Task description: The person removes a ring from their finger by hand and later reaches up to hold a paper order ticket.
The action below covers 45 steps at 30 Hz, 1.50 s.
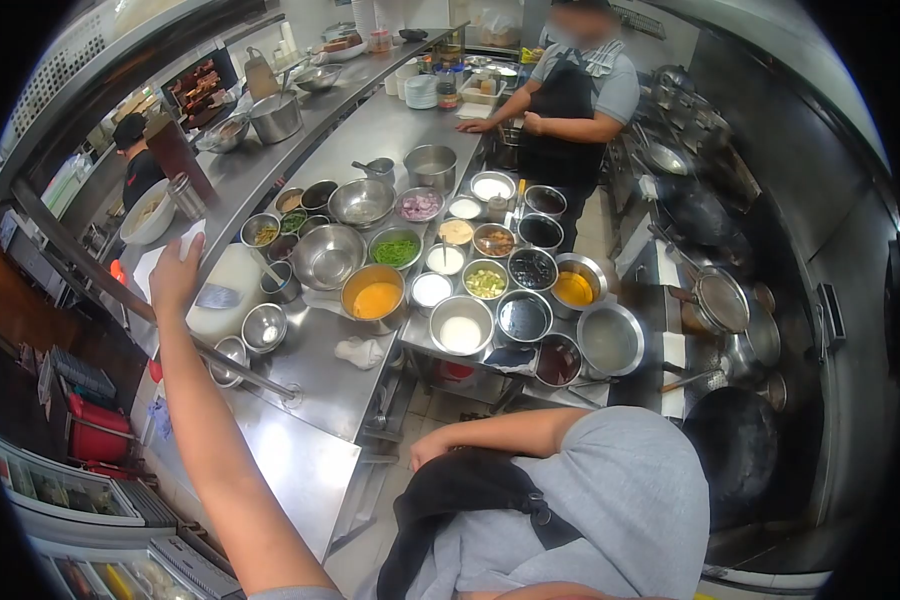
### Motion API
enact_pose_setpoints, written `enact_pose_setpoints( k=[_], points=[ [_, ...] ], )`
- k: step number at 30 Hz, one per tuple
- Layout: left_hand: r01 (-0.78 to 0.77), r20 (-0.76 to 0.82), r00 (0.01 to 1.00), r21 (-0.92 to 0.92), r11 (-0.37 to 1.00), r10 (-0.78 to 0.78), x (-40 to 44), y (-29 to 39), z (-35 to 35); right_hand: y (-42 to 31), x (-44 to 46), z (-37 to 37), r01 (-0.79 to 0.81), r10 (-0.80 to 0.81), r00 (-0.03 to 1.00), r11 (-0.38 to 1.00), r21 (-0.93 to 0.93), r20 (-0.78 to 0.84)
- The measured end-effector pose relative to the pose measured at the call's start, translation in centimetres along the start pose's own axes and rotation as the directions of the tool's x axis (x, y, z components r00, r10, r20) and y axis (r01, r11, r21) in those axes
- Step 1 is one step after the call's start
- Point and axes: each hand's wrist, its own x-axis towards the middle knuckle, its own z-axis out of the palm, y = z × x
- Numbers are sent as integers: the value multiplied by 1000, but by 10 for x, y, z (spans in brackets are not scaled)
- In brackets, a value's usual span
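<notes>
My left hand [177, 270] reaches up at the left, over the raised steel shelf, its fingers around the edge of a white paper [148, 268]. Beside it, on the shelf, is a large white bowl [148, 213]. Below the hand lies a pale cutting board [232, 275] with a broad cleaver blade [217, 297] on it. My right hand [428, 450] hangs low near my body, beyond the steel counter's edge, with its fingers curled; whether it holds anything is hidden.
Bowls of food crowd the steel counter [320, 400], among them an orange liquid [377, 299] and chopped greens [396, 250]. A co-worker [570, 100] in a dark apron stands at the far end. Woks [730, 440] line the right side.
</notes>
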Motion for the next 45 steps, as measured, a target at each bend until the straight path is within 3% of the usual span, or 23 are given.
enact_pose_setpoints(
  k=[3,15,17,21,39,41,45],
  points=[
    [1,-3,1000,-10,1000,-1,-3,1,-2,-5,-3,-2,-60,59,998,997,53,18],
    [22,-8,1000,-25,999,-22,-7,8,-5,7,3,6,40,-41,999,997,61,9],
    [28,-2,1000,-18,999,-28,-7,9,-5,4,0,3,-48,48,999,999,25,-2],
    [22,-17,1000,-21,1000,-23,-7,5,-4,7,3,4,22,-22,999,1000,16,32],
    [14,-14,1000,-6,1000,-14,-6,8,-4,-2,-7,0,-24,24,1000,1000,-18,17],
    [9,-25,1000,-4,1000,-9,-6,8,-5,-9,-10,4,30,-25,998,995,97,-60],
    [10,-20,1000,-20,1000,-10,-5,7,-4,7,0,5,63,-58,997,992,109,-49]
  ],
)
